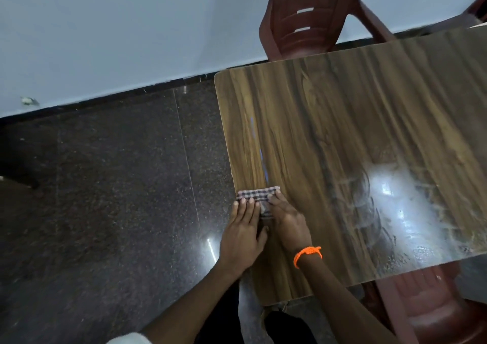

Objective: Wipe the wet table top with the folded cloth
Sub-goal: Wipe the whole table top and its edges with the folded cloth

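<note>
A folded checked cloth (257, 194) lies flat on the brown wood-grain table top (342, 122), close to its left edge. My left hand (243, 231) presses on the cloth's left part with straight fingers. My right hand (288, 218), with an orange band at the wrist, presses flat on the cloth's right part. Most of the cloth is hidden under both hands. A wet, smeared patch (400, 212) with bright glare covers the table's right near part. A thin line of water (262, 156) runs away from the cloth toward the far side.
A dark red plastic chair (308, 14) stands at the table's far side and another (432, 309) at the near right. Dark polished stone floor (118, 185) lies to the left, ending at a pale wall (105, 40).
</note>
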A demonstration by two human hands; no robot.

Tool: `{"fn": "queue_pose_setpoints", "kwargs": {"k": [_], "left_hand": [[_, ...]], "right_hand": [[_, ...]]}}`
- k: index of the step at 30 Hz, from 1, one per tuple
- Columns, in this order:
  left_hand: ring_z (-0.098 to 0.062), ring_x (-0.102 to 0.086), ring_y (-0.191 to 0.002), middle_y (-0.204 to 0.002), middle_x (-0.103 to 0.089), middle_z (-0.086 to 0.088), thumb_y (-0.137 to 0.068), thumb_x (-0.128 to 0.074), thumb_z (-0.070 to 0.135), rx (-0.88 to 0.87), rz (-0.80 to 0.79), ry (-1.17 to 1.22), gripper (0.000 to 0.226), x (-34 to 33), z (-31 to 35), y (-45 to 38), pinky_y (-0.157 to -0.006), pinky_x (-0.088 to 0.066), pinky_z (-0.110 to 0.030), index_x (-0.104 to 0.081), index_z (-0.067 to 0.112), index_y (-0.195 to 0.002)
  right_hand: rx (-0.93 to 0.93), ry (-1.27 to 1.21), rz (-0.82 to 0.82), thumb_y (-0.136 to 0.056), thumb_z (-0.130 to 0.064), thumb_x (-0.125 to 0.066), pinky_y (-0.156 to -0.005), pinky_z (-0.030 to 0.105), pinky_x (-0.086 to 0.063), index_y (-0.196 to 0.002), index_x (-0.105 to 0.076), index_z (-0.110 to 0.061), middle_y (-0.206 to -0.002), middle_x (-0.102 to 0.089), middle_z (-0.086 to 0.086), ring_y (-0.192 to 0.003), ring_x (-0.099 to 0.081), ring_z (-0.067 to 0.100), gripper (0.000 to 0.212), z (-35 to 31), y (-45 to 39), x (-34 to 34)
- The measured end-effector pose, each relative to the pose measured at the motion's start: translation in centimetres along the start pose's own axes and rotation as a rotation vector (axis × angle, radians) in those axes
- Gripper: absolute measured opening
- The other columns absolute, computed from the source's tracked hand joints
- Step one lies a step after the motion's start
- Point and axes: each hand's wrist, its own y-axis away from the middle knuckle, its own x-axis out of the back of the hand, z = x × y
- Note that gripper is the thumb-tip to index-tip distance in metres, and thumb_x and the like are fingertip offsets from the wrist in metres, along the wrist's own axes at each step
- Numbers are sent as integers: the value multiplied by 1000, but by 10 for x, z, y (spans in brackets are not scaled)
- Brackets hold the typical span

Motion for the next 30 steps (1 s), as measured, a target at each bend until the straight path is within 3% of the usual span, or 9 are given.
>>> {"fn": "queue_pose_setpoints", "kwargs": {"k": [4, 9, 13, 17, 21, 26, 30], "left_hand": [[-29, -22, -155, -160, -39, -16, -102, -42, 52, -81, -23, -20, 70, -10, -4, 29, -126, -18, -45, -40, 5, -154], [-30, -24, -155, -160, -38, -16, -104, -39, 52, -174, -55, -18, 67, -14, 16, 12, -123, -19, -46, -42, 7, -153], [-27, -23, -155, -161, -38, -16, -103, -39, 47, -229, -40, -17, 66, -4, 25, -41, -126, -22, -48, -39, 5, -154], [-28, -25, -154, -160, -39, -16, -102, -39, 44, -217, -17, -70, 66, 13, 4, -86, -127, -15, -48, -39, 5, -155], [-29, -21, -156, -162, -35, -16, -104, -36, 44, -174, -7, -57, 65, 24, -34, -89, -128, -12, -48, -35, 6, -156], [-29, -23, -155, -161, -37, -17, -105, -40, 48, -168, 19, 18, 67, 14, -55, -42, -126, -23, -50, -37, 5, -155], [-29, -21, -155, -162, -32, -15, -104, -37, 53, -169, -17, 33, 69, 6, -34, -26, -125, -18, -45, -39, 6, -154]], "right_hand": [[55, -9, -53, -70, 1, -79, -97, 39, -50, -120, -64, -4, -133, -58, 10, -132, -45, 26, 52, -7, 34, 3], [-36, -49, 16, -78, 7, -68, -106, 32, -42, -124, -64, -9, -139, -53, 2, -137, -40, 16, 49, 19, 54, 13], [-134, -19, 134, -91, -21, -48, -105, 30, -42, -118, -67, -9, -135, -57, 5, -135, -42, 15, 35, 41, 20, 22], [-152, -7, 177, -84, -2, -55, -102, 31, -45, -111, -70, -8, -128, -63, 5, -130, -47, 17, 32, 44, -36, 19], [-73, -1, 111, -79, 10, -59, -102, 32, -46, -113, -69, -5, -128, -62, 8, -130, -46, 19, 38, 29, -69, 3], [-8, -75, 64, -91, -23, -48, -110, 26, -36, -127, -59, -8, -138, -54, 4, -138, -37, 14, 40, 5, -46, -19], [-20, -75, 87, -91, -21, -50, -109, 31, -38, -123, -63, -11, -139, -53, 2, -137, -40, 18, 36, 12, -12, -15]]}}
